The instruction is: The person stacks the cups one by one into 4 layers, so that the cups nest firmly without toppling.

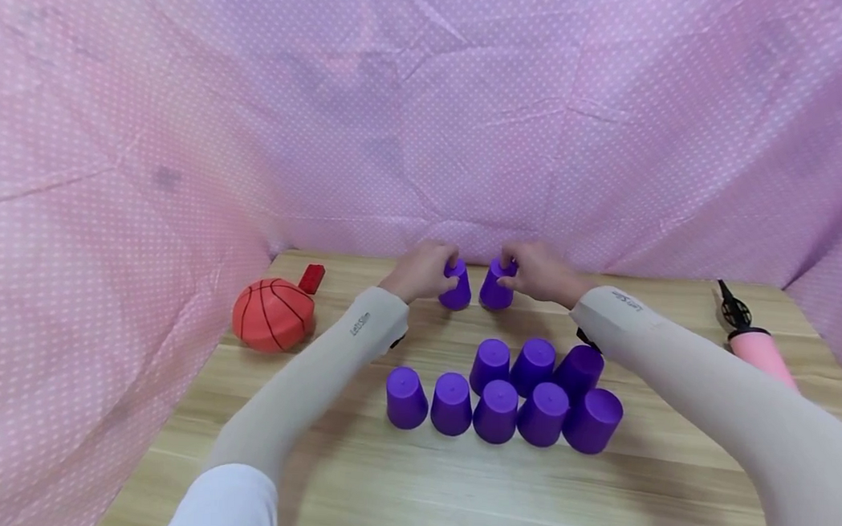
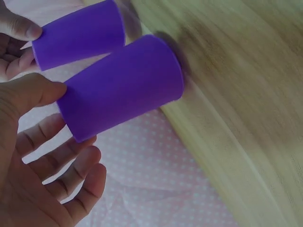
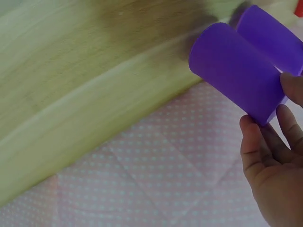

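Observation:
At the far end of the wooden table [image 1: 393, 478] my left hand [image 1: 441, 266] grips the top of an upturned purple cup [image 1: 456, 289]. Right beside it my right hand [image 1: 515, 270] grips a second upturned purple cup [image 1: 495, 290]. The left wrist view has my left hand [image 2: 71, 142] with its thumb on its cup's [image 2: 123, 85] closed end and the fingers spread below; the other cup [image 2: 80, 33] lies just beyond. In the right wrist view my right hand [image 3: 277, 118] pinches its cup's [image 3: 236, 71] end, its neighbour [image 3: 274, 33] alongside. Both cups stand on the table, almost touching.
Several more upturned purple cups [image 1: 514, 389] stand in two rows in the middle of the table. An orange basketball [image 1: 273, 314] and a red block [image 1: 311, 278] lie at the left, a pink hand pump [image 1: 756, 348] at the right. Pink dotted cloth [image 1: 430, 119] walls the space.

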{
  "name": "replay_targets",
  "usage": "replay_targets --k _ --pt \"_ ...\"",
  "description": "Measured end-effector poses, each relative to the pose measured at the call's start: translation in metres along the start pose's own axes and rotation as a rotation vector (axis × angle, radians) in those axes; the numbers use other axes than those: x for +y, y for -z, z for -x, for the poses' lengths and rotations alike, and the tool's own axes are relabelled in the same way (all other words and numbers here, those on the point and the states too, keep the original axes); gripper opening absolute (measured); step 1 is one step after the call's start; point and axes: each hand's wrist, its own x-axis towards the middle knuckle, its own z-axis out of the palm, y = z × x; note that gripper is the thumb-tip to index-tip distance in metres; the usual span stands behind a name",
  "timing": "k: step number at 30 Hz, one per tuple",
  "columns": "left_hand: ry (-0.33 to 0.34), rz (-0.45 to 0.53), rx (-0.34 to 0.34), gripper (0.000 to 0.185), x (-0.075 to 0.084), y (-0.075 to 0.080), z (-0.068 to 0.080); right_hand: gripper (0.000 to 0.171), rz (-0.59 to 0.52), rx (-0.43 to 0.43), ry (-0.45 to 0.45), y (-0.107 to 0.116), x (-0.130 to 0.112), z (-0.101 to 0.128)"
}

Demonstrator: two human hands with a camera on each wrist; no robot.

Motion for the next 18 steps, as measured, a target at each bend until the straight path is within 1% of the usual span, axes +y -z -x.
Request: replay_targets --k 4,9,13,18 --pt "-0.008 -0.009 -0.030 0.022 0.000 -0.004 -0.007 0.024 0.002 -0.041 -0.011 -0.008 0.007 -0.003" --pt "-0.012 0.000 -0.050 0.021 0.002 -0.006 -0.009 0.024 0.019 -0.078 -0.030 -0.013 0.010 -0.009" --pt "-0.022 -0.014 -0.049 0.022 0.002 -0.007 -0.010 0.024 0.020 -0.097 -0.041 -0.014 0.008 -0.011" --pt "-0.040 -0.037 -0.040 0.023 0.001 -0.009 -0.009 0.026 0.012 -0.118 -0.026 -0.011 0.002 -0.010"
